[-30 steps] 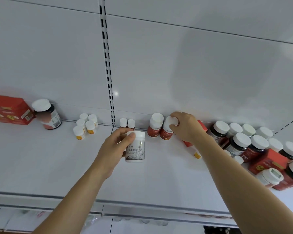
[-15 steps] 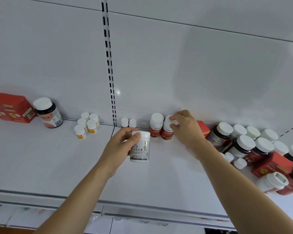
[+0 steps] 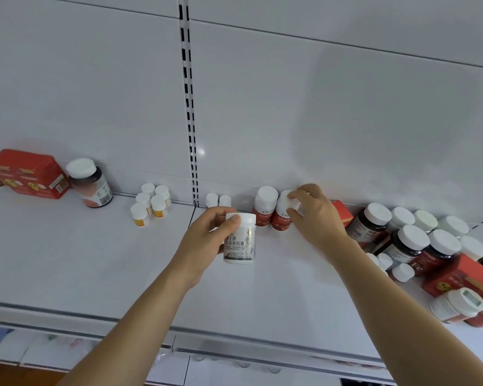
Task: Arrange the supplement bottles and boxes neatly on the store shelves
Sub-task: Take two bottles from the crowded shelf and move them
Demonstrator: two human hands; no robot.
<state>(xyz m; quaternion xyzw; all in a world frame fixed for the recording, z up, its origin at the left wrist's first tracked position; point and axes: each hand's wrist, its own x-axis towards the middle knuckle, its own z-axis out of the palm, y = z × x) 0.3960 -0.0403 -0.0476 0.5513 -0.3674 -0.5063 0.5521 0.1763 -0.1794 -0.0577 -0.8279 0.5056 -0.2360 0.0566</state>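
My left hand point(image 3: 207, 238) holds a white bottle point(image 3: 240, 240) with dark lettering upright above the middle of the white shelf point(image 3: 81, 260). My right hand point(image 3: 315, 218) pinches the white cap of a red-labelled bottle point(image 3: 282, 214) that stands at the back wall. A matching red-labelled bottle point(image 3: 265, 206) stands touching it on the left. Two tiny white bottles point(image 3: 218, 200) stand further left along the wall.
At the back left are a red box point(image 3: 25, 174), a dark white-capped bottle point(image 3: 91, 182) and several small yellow-labelled bottles point(image 3: 151, 201). A crowded heap of dark bottles point(image 3: 410, 240), red boxes point(image 3: 455, 277) and a white jar point(image 3: 457, 305) fills the right side.
My left hand has carried the white bottle slightly right and back. My right hand has stayed on the red-labelled bottle's cap by the wall.
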